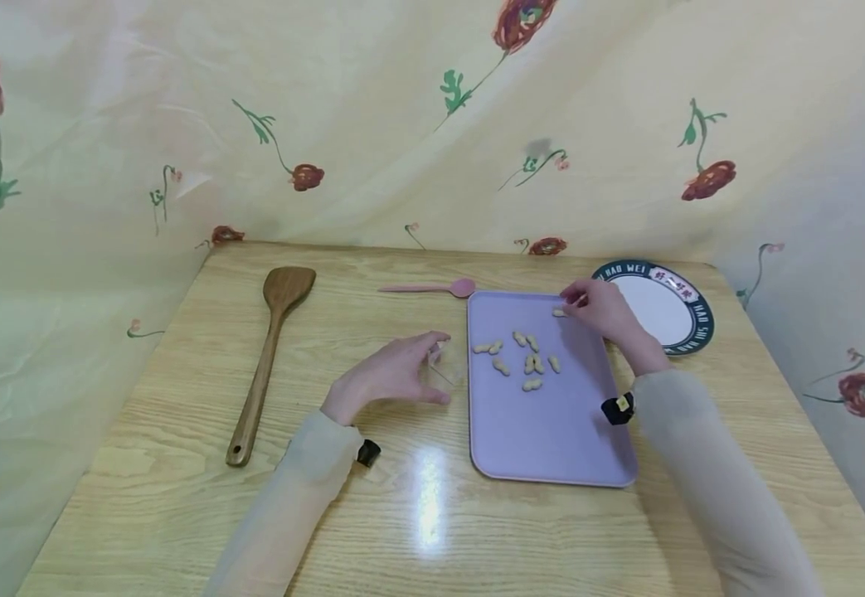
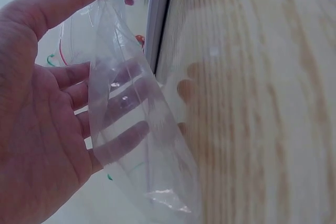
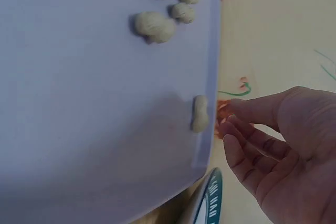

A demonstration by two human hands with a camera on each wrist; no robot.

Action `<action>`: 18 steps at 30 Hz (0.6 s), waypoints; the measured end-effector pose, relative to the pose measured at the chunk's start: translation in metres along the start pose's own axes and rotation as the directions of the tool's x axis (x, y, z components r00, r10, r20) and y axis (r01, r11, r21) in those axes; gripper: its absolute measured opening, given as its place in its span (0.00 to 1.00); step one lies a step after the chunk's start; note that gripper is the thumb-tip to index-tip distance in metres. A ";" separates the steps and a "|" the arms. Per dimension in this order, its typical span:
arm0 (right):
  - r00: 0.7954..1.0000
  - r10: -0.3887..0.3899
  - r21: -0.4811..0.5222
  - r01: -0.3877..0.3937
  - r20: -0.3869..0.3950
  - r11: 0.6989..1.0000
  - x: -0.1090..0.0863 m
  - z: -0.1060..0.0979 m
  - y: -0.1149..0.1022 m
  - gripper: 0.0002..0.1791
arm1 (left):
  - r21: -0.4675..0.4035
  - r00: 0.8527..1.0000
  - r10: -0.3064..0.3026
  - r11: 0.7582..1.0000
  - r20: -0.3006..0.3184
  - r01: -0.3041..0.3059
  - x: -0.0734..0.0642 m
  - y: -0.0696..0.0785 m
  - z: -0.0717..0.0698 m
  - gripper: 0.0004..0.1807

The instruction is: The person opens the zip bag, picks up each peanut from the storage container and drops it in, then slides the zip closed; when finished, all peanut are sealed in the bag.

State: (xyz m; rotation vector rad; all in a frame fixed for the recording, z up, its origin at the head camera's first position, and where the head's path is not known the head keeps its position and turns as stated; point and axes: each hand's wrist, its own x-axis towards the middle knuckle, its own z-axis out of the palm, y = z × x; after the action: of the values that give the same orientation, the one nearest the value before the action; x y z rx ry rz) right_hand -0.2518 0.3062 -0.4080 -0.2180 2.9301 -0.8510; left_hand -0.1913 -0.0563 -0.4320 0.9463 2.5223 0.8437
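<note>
My left hand [image 1: 391, 373] stands over the table just left of a lilac tray [image 1: 551, 439], thumb and fingers spread in a C around a clear plastic bag [image 2: 147, 145]. Through the film its fingers show in the left wrist view, and the thumb lies along the bag's top edge. On the tray several peanuts in their shells [image 1: 532, 385] lie scattered. My right hand [image 1: 605, 311] hovers at the tray's far right corner, thumb and fingertips loosely bent with nothing between them. Close by those fingertips, a single peanut [image 3: 199, 114] lies near the rim.
A wooden spatula [image 1: 271, 340] lies at the left of the table. Behind the tray's far left corner is a pink spoon [image 1: 462, 288]. A round plate with a dark lettered rim [image 1: 703, 323] sits beyond the right hand. Flowered cloth [image 1: 372, 124] hangs behind the table.
</note>
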 end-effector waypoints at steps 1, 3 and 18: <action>1.000 0.004 -0.010 -0.004 0.010 1.000 0.001 0.002 0.001 0.15 | -0.002 1.000 -0.001 1.000 0.001 0.001 0.000 0.000 0.000 0.51; 1.000 0.017 -0.033 -0.016 0.023 0.999 0.003 0.005 0.004 0.15 | -0.010 1.000 -0.002 1.000 0.005 0.002 -0.001 0.001 -0.001 0.51; 1.000 0.008 -0.130 -0.008 -0.003 0.991 0.002 0.016 0.004 0.09 | -0.001 1.000 0.004 1.000 0.010 -0.004 -0.001 0.004 -0.004 0.49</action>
State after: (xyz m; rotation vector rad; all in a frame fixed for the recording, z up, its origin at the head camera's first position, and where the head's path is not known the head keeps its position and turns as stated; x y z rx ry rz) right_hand -0.2523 0.3003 -0.4236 -0.2133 2.9893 -0.6595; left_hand -0.1906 -0.0561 -0.4268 0.9536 2.5124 0.8389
